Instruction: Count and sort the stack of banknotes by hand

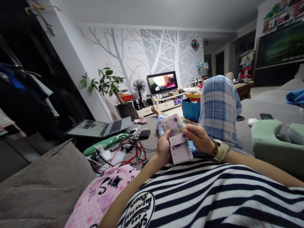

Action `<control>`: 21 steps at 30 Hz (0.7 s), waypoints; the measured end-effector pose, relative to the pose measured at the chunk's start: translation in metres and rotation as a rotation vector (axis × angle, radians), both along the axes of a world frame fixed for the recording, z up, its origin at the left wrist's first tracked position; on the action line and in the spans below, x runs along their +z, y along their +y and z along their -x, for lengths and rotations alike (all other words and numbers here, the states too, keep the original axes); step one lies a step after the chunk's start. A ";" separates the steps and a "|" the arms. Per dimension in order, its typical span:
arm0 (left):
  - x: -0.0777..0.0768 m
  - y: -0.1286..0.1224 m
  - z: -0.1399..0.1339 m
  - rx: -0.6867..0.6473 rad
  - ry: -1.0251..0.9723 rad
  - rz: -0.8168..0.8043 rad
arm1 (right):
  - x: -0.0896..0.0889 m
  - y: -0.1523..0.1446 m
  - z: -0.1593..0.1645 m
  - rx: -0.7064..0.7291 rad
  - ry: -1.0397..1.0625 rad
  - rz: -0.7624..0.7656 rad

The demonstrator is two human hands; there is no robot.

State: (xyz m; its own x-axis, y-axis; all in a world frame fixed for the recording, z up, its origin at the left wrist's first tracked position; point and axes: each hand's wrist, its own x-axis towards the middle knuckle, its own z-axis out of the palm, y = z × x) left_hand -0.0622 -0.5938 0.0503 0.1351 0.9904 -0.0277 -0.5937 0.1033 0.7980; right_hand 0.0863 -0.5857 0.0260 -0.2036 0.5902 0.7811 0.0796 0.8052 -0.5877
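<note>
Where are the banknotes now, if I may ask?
In the head view, the banknotes are just right of centre, held by the left hand and right hand.

The banknotes (176, 139) look smooth, matt paper; the trousers (217, 109) matt cloth.

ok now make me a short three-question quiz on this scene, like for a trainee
1. What do the left hand and right hand hold between them?
2. Multiple choice: on which of the person's arms is the pale wrist strap worn? A) left B) right C) both
3. True or false: the laptop stands open.

Key:
1. Banknotes, with a 5 printed on them.
2. B
3. True
</note>
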 end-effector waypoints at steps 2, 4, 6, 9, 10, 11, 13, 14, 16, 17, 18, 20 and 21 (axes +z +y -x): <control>-0.001 0.000 0.001 0.002 0.013 -0.011 | 0.000 0.000 0.000 0.018 -0.002 -0.009; -0.002 0.001 0.001 -0.001 0.022 -0.023 | 0.000 0.000 -0.001 0.026 -0.008 -0.016; -0.004 0.003 0.001 0.013 0.024 -0.035 | 0.000 -0.001 -0.001 0.030 -0.023 -0.016; -0.007 0.007 0.001 0.052 0.006 -0.053 | 0.001 -0.002 -0.002 0.071 -0.059 -0.019; -0.008 0.008 0.001 0.058 -0.001 -0.057 | 0.001 -0.003 -0.002 0.081 -0.064 -0.020; -0.009 0.008 0.000 0.059 -0.008 -0.060 | 0.002 -0.003 -0.001 0.076 -0.061 -0.017; -0.009 0.009 0.000 0.053 -0.013 -0.061 | 0.002 -0.002 0.000 0.011 -0.029 0.002; -0.009 0.009 0.001 0.049 -0.011 -0.062 | 0.002 -0.001 0.000 -0.037 -0.006 0.019; -0.009 0.007 0.001 0.049 0.011 -0.055 | 0.001 0.003 0.001 -0.128 0.037 0.056; -0.008 0.006 0.002 0.054 0.032 -0.049 | 0.000 0.005 0.001 -0.161 0.055 0.076; -0.008 0.004 0.002 0.062 0.056 -0.045 | 0.000 0.008 0.001 -0.185 0.071 0.097; -0.007 0.002 0.002 0.083 0.089 -0.049 | -0.002 0.013 0.001 -0.222 0.096 0.131; -0.006 0.002 0.002 0.092 0.091 -0.056 | -0.003 0.015 0.001 -0.238 0.104 0.141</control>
State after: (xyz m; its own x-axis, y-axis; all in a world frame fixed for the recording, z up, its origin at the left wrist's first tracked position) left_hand -0.0646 -0.5922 0.0440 0.0427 0.9989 0.0204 -0.5236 0.0049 0.8520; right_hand 0.0852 -0.5703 0.0233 0.0302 0.7160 0.6975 0.1899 0.6810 -0.7073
